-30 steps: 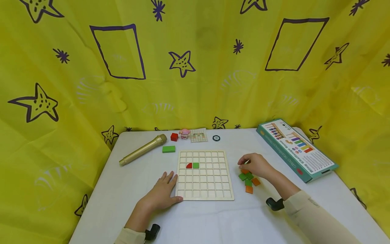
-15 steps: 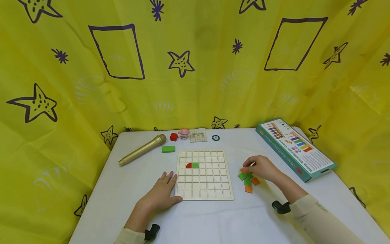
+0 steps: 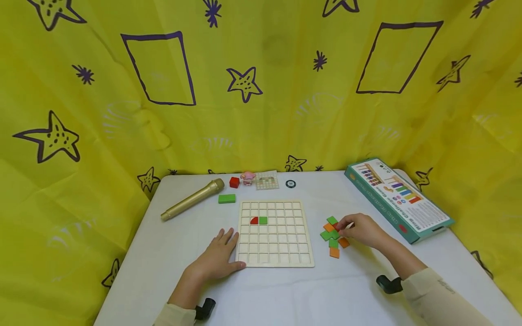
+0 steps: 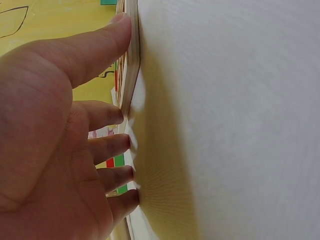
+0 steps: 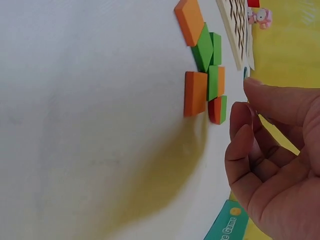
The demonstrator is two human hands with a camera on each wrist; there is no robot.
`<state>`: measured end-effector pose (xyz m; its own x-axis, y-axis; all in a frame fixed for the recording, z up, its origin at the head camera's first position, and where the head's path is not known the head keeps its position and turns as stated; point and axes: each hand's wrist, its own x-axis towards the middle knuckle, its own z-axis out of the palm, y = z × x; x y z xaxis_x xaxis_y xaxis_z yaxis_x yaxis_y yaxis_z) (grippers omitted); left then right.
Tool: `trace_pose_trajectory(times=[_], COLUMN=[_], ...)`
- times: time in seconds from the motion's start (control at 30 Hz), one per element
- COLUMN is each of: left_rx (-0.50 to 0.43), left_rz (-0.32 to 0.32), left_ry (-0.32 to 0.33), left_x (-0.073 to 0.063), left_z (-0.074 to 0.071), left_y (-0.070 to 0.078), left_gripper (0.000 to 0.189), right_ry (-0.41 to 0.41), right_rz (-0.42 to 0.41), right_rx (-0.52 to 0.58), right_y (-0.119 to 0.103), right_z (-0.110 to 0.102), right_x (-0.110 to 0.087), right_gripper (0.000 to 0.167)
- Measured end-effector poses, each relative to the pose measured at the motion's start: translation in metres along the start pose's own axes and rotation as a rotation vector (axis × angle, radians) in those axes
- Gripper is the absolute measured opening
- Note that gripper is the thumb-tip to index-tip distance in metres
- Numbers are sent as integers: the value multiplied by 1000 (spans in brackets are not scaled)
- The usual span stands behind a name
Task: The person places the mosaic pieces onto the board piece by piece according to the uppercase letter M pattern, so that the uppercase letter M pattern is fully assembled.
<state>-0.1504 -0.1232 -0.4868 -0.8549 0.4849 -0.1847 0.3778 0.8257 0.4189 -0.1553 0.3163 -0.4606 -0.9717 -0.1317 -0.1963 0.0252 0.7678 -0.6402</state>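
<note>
My left hand (image 3: 216, 257) lies with spread fingers at the left edge of the pale wooden grid board (image 3: 308, 253), thumb at its front corner. In the left wrist view, the fingertips of the left hand (image 4: 60, 135) reach down by the board's rim. A red quarter-round piece (image 3: 254, 221) and a green square tile (image 3: 263, 220) sit side by side on the grid. My right hand (image 3: 360, 229) hovers at a small pile of tiles, beside a red piece (image 3: 336, 227). The right wrist view shows its fingers loosely bent, with a gap from the thumb. Around it lie green tiles (image 3: 332, 220) and orange tiles (image 3: 334, 252).
Behind the board stand a green block (image 3: 226, 198), a red cube (image 3: 234, 182), a pink figurine (image 3: 248, 178), a small grid card (image 3: 267, 180) and a round dark disc (image 3: 290, 184). A gold microphone (image 3: 192, 199) lies left; a game box (image 3: 399, 199) lies right.
My right hand has drawn back slightly to the right and towards me. A green tile and a red piece at the pile's far end now show. The left hand stays put.
</note>
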Motion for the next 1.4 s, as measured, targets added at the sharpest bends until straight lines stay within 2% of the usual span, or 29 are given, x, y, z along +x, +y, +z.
trace_pose_trajectory(times=[0.23,0.73,1.27,1.4], left_rx=[-11,15,2,4], left_rz=[-6,-17,-21,-26], left_ry=[-6,-6,-6,-7], left_x=[0,3,0,1], left_z=[-3,2,3,4], left_y=[3,-2,-2,-3], left_gripper=[89,90,90,91], right_ry=[-15,-82,-91,-95], right_rz=[23,-15,-17,-18], right_rx=[-12,49,52,49], right_y=[12,27,22,22], right_z=[-1,2,4,3], right_x=[-2,-8,-10,-10], right_gripper=[11,26,27,21])
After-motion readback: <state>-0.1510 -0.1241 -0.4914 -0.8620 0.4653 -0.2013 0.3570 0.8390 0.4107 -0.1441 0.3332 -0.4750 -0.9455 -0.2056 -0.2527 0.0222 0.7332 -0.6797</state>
